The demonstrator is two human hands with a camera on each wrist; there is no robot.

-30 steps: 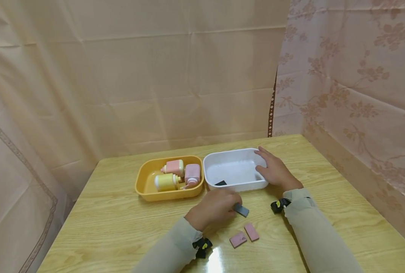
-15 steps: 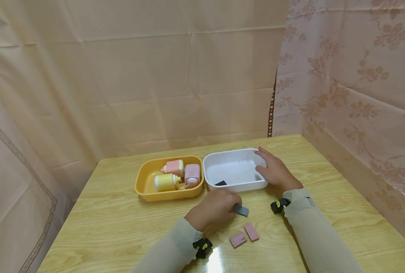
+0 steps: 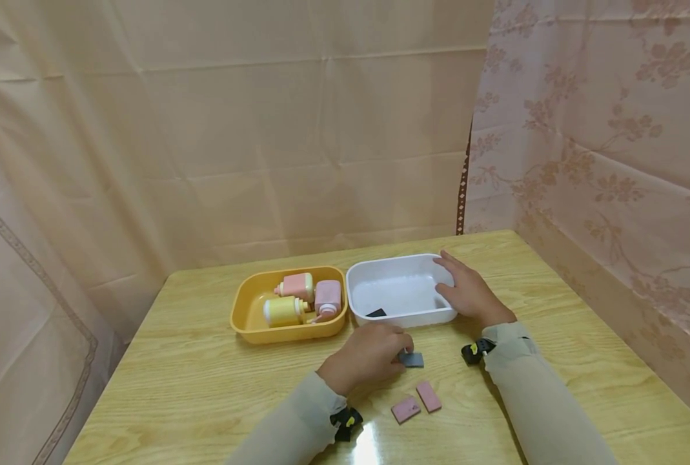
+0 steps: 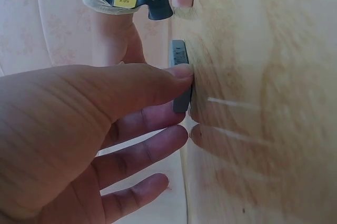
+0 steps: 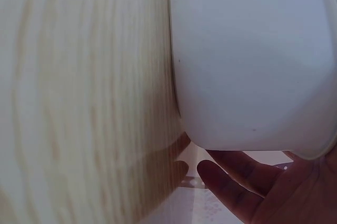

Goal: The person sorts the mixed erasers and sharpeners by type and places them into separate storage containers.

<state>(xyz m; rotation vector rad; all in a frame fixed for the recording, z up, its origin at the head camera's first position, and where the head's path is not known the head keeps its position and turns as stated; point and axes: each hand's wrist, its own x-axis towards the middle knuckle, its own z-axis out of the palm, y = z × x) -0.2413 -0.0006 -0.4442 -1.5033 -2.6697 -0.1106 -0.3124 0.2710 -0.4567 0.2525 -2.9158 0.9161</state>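
Observation:
My left hand [image 3: 368, 355] pinches a small grey rectangular block [image 3: 414, 360] between thumb and fingers. In the left wrist view the block [image 4: 180, 55] stands close over the wooden tabletop, and the other fingers are spread below it. My right hand [image 3: 469, 289] holds the right end of a white plastic bin [image 3: 405, 320], its thumb over the rim; in the right wrist view fingers lie along the bin's outer end. A dark block [image 3: 376, 312] lies inside the bin, near its front left. Two pink blocks [image 3: 405, 409] lie on the table in front of the left hand.
A yellow bin [image 3: 289, 334] stands against the white bin's left side. In it lie toy-like bottles: a pink one [image 3: 295, 285], a yellow one [image 3: 283, 311] and a mauve one [image 3: 328, 296]. Curtains [image 3: 321, 129] hang behind the table and at both sides.
The grey block has turned slightly in my left hand's fingers, from slanting to nearly level with the table's front. My right hand and the bins have stayed in place.

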